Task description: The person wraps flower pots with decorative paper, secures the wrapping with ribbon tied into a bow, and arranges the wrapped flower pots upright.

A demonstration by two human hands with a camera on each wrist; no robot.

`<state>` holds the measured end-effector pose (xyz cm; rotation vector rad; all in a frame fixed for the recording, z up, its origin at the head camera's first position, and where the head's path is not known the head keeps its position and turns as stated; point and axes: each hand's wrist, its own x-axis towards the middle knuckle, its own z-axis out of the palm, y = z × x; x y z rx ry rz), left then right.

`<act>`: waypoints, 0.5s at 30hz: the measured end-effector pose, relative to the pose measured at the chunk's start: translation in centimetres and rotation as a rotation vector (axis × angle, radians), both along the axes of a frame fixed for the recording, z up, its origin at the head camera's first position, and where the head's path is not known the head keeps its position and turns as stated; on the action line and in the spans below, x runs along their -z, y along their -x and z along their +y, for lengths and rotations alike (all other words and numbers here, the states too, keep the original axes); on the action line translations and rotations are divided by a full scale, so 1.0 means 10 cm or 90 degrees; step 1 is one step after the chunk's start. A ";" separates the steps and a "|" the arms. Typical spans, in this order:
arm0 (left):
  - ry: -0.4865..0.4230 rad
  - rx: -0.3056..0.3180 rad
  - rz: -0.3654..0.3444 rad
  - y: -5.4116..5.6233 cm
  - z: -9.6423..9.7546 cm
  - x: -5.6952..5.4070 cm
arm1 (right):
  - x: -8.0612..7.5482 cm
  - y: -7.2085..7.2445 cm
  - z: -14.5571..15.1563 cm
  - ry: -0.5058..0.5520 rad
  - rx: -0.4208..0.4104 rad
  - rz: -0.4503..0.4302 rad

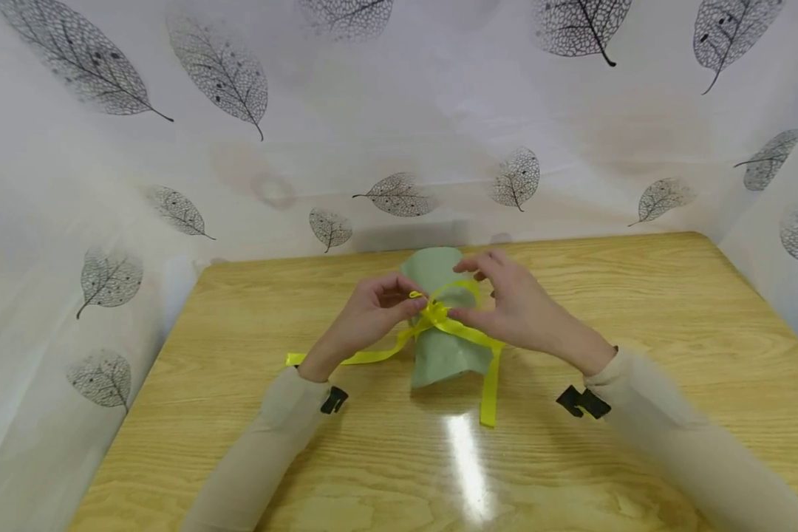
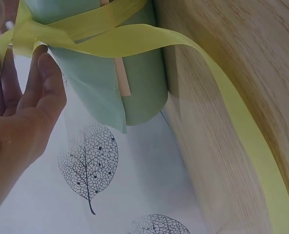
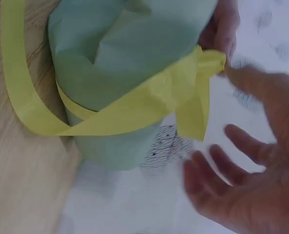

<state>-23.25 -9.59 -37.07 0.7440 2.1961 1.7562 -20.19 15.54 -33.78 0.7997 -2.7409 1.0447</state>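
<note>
A cylinder wrapped in pale green paper (image 1: 447, 360) lies on the table, with yellow ribbon (image 1: 467, 331) tied round its middle in a knot with loops. My left hand (image 1: 380, 314) pinches a small ribbon loop at the left side of the knot. In the left wrist view, that hand's fingertips (image 2: 49, 66) are at the ribbon beside the paper. My right hand (image 1: 515, 307) is spread, its thumb right at the knot. In the right wrist view, its other fingers (image 3: 224, 165) stand apart from the ribbon, holding nothing.
One ribbon tail stretches left over the wooden table (image 1: 239, 428), and the other hangs toward the front. A white curtain (image 1: 439, 111) with dark leaf prints stands behind the table. Black clips (image 1: 583, 402) are at both sleeve cuffs.
</note>
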 end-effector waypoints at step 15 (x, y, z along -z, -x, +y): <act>-0.006 -0.005 -0.011 0.01 -0.02 0.01 | 0.05 -0.18 -0.11 -0.161 -0.094 0.132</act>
